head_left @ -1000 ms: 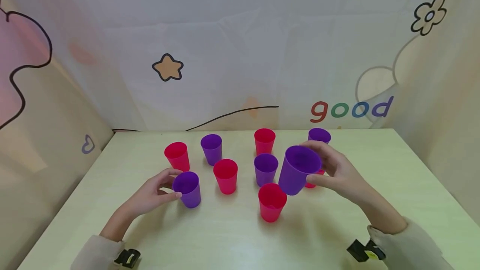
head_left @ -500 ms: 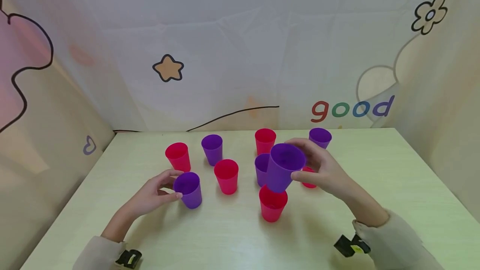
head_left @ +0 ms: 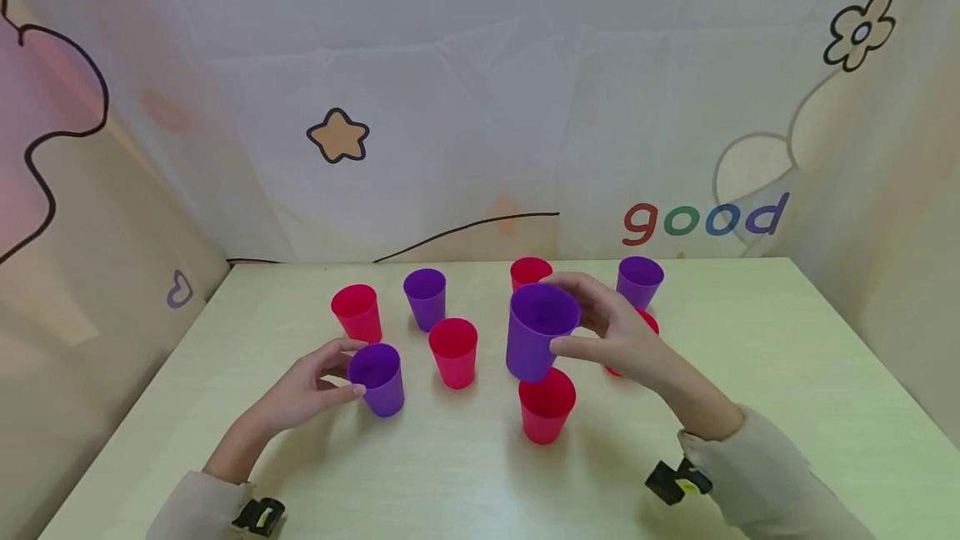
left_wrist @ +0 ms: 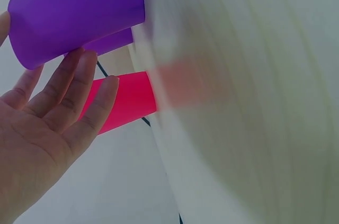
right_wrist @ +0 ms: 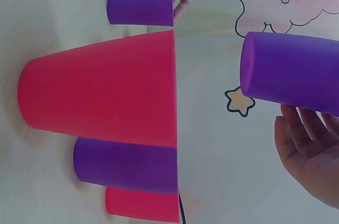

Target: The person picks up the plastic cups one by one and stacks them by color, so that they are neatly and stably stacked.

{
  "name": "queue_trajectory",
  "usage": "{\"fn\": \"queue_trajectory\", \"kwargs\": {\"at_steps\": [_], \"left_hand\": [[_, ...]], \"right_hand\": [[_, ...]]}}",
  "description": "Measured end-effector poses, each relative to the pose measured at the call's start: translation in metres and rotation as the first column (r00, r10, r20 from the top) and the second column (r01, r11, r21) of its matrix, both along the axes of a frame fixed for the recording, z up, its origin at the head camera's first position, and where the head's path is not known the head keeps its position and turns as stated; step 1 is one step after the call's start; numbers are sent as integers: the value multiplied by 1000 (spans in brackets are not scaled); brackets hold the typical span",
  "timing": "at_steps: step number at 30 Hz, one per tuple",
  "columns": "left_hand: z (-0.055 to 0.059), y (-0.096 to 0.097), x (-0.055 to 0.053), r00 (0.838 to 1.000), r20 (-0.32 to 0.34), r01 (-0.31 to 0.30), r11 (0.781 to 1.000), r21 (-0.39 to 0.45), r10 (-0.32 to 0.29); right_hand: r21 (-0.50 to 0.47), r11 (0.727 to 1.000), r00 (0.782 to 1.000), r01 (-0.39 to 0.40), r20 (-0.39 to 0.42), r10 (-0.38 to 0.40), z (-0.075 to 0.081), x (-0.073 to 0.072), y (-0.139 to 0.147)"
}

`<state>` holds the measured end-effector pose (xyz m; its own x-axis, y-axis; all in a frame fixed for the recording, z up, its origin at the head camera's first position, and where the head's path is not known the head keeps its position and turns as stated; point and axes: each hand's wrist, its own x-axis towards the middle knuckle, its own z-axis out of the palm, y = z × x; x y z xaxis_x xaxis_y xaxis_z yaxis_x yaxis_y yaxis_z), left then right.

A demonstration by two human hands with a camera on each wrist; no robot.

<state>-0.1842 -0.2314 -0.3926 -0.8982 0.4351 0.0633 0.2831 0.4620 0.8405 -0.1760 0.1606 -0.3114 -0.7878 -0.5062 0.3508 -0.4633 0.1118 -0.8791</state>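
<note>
A: Since a second ago, your right hand point(head_left: 611, 332) has swung toward nine o'clock, bringing the raised purple cup point(head_left: 532, 348) along, while your left hand point(head_left: 307, 390) has stayed put

B: So you have the raised purple cup in the air, mouth up and tilted only a little, at about twelve o'clock from the front red cup point(head_left: 546, 419)

A: Clear of it too: in the right wrist view you leave a gap between them; your carry looks unfinished, as far as one can judge, with that cup not yet set down

B: See how you grasp it: your thumb lies on the near side, your fingers reach round the far side, and your right forearm point(head_left: 701, 402) comes in from four o'clock

A: Your left forearm point(head_left: 238, 447) comes in from eight, and your left hand holds the near-left purple cup point(head_left: 384, 394) between thumb and fingers; that one stands upright on the table point(head_left: 450, 473), at nine o'clock from the front red cup
</note>
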Motion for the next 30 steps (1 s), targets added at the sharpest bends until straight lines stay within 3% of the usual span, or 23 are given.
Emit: {"fn": "queue_trajectory", "kwargs": {"at_steps": [11, 19, 24, 30], "left_hand": [[2, 1, 1, 1000, 6, -7, 1000, -6, 7], [2, 2, 1, 1000, 21, -14, 1000, -5, 14], [0, 1, 0, 1000, 22, -11, 1000, 0, 11], [0, 0, -1, 999, 36, -7, 1000, 15, 6]], "right_hand": [[-15, 1000, 999, 4, 40, -3, 2, -4, -20], [52, 994, 990, 100, 91, -104, 2, -3, -38], [97, 985, 987, 141, 67, -148, 0, -2, -52], [77, 988, 991, 134, -5, -134, -2, 0, -67]]}}
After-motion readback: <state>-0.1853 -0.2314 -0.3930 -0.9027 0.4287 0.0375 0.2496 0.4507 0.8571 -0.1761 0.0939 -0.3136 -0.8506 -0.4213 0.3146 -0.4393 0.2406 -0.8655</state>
